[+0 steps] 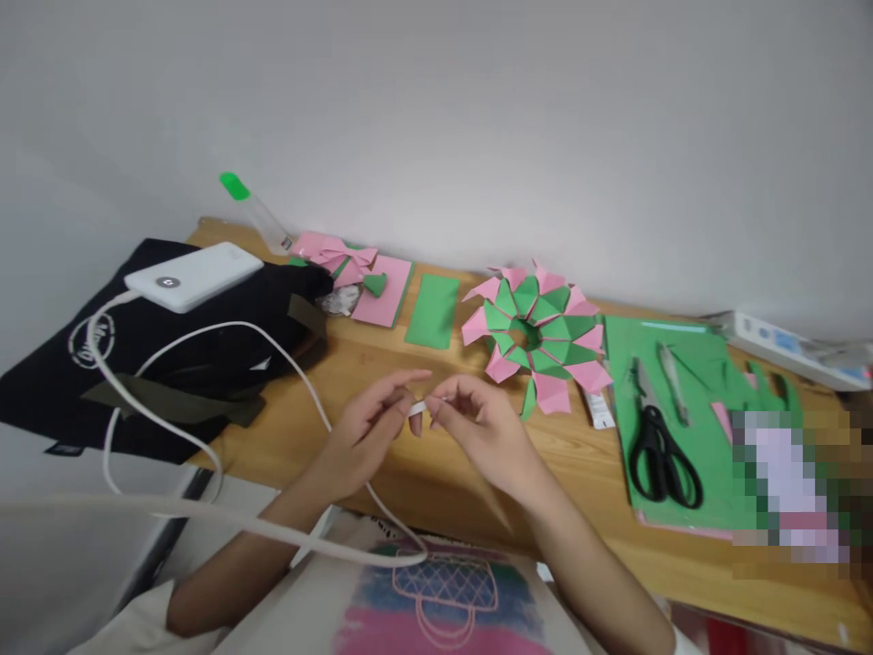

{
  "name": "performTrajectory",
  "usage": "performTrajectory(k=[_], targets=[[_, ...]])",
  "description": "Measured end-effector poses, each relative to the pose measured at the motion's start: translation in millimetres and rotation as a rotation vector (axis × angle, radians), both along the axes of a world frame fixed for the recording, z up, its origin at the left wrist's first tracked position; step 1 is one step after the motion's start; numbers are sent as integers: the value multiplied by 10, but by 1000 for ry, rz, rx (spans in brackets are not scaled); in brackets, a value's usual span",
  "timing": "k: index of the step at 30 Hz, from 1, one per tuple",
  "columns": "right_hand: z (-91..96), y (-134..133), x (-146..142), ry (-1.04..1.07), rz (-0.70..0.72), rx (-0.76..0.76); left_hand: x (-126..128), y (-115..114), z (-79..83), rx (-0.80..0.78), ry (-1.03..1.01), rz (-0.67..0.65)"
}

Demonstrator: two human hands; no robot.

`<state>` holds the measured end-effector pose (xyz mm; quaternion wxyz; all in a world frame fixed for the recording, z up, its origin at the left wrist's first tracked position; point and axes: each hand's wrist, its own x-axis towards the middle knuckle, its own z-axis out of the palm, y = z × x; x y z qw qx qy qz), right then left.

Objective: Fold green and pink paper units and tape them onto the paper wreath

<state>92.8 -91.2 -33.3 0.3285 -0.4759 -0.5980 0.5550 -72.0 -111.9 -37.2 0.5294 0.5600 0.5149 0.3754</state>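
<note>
Over the front middle of the table, my left hand [372, 428] and my right hand [481, 423] meet fingertip to fingertip. Between them is a small white strip [418, 408], pinched at one end by each hand; its material is too small to tell. My left index finger points out past the strip. Just beyond my right hand stands a ring of folded pink and green paper pieces [563, 327]. A flat green paper rectangle [433, 311] lies behind my hands, to the left of the ring.
Black-handled scissors [661, 459] and a slim pale tool [674, 382] rest on green sheets [716, 464] at right. Leftward, a white power bank [195, 276] sits on a black bag [61, 309], its white cable [293, 359] looping past my left arm. A green-capped tube [255, 214] leans behind pink paper [386, 291].
</note>
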Motion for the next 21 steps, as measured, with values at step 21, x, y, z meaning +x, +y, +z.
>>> performTrajectory(k=[21], targets=[[35,-144,-196,-797,103,741,-106,23,1,116,341,21]])
